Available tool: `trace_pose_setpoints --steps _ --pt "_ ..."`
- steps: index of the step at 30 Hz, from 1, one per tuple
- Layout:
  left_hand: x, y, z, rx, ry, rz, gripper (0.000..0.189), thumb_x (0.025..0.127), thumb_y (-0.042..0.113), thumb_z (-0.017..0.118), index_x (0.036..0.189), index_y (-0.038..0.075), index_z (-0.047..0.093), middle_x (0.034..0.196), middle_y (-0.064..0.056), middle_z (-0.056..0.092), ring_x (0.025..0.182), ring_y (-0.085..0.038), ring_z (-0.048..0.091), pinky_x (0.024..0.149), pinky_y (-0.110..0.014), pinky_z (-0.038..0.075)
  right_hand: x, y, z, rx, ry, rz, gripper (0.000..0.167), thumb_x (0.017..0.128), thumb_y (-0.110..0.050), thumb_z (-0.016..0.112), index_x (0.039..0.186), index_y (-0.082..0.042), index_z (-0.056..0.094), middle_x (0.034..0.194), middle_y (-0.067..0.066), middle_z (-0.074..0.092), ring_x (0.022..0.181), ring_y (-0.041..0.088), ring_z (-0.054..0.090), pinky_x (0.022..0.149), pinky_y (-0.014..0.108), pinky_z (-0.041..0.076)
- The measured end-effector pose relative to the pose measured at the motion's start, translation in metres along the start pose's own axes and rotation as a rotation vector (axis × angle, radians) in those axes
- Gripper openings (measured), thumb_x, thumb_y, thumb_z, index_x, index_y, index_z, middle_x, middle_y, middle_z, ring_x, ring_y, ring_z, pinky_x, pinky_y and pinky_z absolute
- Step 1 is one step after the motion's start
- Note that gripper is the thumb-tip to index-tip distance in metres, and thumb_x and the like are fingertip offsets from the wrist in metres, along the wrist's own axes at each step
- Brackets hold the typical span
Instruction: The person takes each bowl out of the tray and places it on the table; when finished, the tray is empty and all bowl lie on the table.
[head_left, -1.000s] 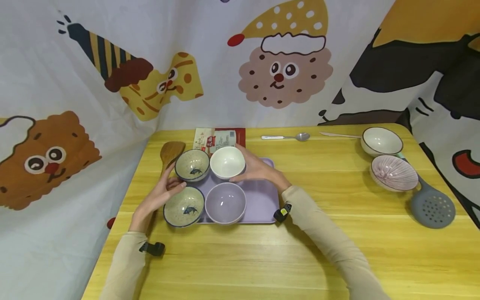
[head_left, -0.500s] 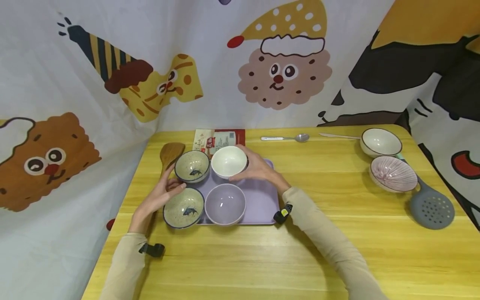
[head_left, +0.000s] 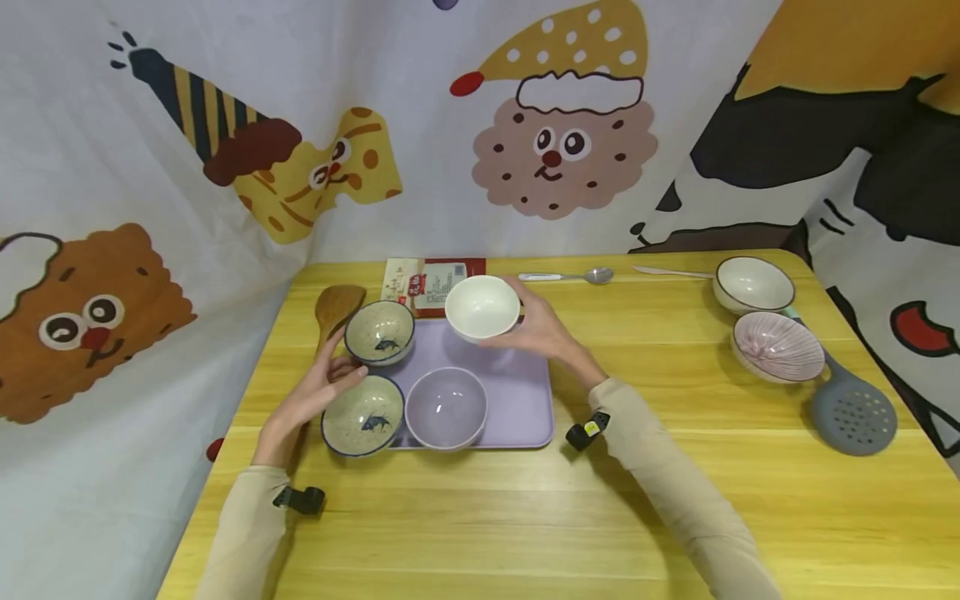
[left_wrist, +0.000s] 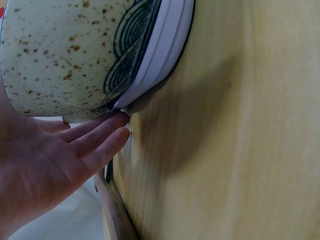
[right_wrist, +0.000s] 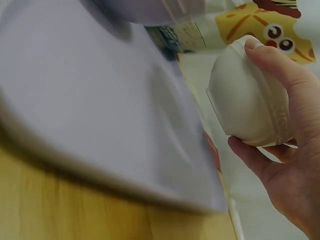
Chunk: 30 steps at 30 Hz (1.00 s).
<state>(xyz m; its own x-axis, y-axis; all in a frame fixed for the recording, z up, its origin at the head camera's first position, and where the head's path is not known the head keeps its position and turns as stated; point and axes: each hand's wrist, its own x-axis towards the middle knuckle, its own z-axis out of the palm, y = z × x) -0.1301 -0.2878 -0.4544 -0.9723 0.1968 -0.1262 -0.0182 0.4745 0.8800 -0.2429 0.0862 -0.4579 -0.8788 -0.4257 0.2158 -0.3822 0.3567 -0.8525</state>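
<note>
A small white bowl (head_left: 482,309) is held above the tray by my right hand (head_left: 542,323). In the right wrist view, that hand (right_wrist: 295,115) has its thumb on one side of the white bowl (right_wrist: 245,95) and fingers on the other, and a gap shows between bowl and tray. My left hand (head_left: 315,392) lies beside two speckled bowls with blue fish, the far bowl (head_left: 380,333) and the near bowl (head_left: 363,415). Its fairly straight fingers (left_wrist: 102,142) reach along a speckled bowl (left_wrist: 65,55) in the left wrist view. A lilac bowl (head_left: 446,408) sits on the lilac tray (head_left: 521,408).
Left of the bowls lies a wooden spatula (head_left: 337,307). A food packet (head_left: 431,283) and a spoon (head_left: 577,276) lie at the back. On the right are a dark-rimmed bowl (head_left: 753,284), a pink-striped bowl (head_left: 777,347) and a grey skimmer (head_left: 855,414).
My right hand has lifted the white bowl off its spot beside the far speckled bowl and moved it right. The left hand has stayed in place.
</note>
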Motion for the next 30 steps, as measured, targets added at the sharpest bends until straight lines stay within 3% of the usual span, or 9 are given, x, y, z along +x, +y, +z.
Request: trace_pose_setpoints --steps 9,21,27,30 --pt "0.002 0.001 0.002 0.008 -0.007 0.007 0.093 0.102 0.021 0.061 0.163 0.010 -0.008 0.142 -0.039 0.049 0.131 -0.050 0.051 0.113 -0.060 0.043 -0.022 0.011 -0.032 0.046 0.129 0.027 0.108 0.063 -0.025 0.098 0.154 -0.017 0.040 0.144 0.011 0.056 0.129 0.030 0.057 0.106 0.053 0.051" --pt "0.002 0.000 0.000 0.028 -0.008 -0.009 0.094 0.102 0.022 0.062 0.163 0.010 -0.008 0.142 -0.038 0.050 0.131 -0.049 0.052 0.112 -0.059 0.043 -0.045 0.028 -0.069 -0.046 0.258 0.034 0.104 0.068 -0.022 0.096 0.154 -0.013 0.038 0.147 0.015 0.052 0.131 0.034 0.053 0.105 0.057 0.049" --pt "0.002 0.001 -0.002 0.047 -0.008 -0.025 0.095 0.102 0.024 0.061 0.162 0.008 -0.009 0.143 -0.039 0.048 0.132 -0.051 0.051 0.113 -0.060 0.042 -0.058 0.034 -0.087 -0.043 0.340 0.077 0.104 0.068 -0.018 0.095 0.155 -0.014 0.038 0.149 0.015 0.049 0.132 0.034 0.051 0.108 0.059 0.047" --pt "0.002 0.001 -0.002 0.053 -0.006 -0.028 0.094 0.102 0.024 0.061 0.162 0.007 -0.010 0.143 -0.039 0.048 0.132 -0.051 0.051 0.113 -0.060 0.042 -0.065 0.026 -0.093 -0.037 0.380 0.085 0.100 0.068 -0.012 0.094 0.153 -0.009 0.040 0.148 0.017 0.050 0.131 0.035 0.052 0.107 0.058 0.048"
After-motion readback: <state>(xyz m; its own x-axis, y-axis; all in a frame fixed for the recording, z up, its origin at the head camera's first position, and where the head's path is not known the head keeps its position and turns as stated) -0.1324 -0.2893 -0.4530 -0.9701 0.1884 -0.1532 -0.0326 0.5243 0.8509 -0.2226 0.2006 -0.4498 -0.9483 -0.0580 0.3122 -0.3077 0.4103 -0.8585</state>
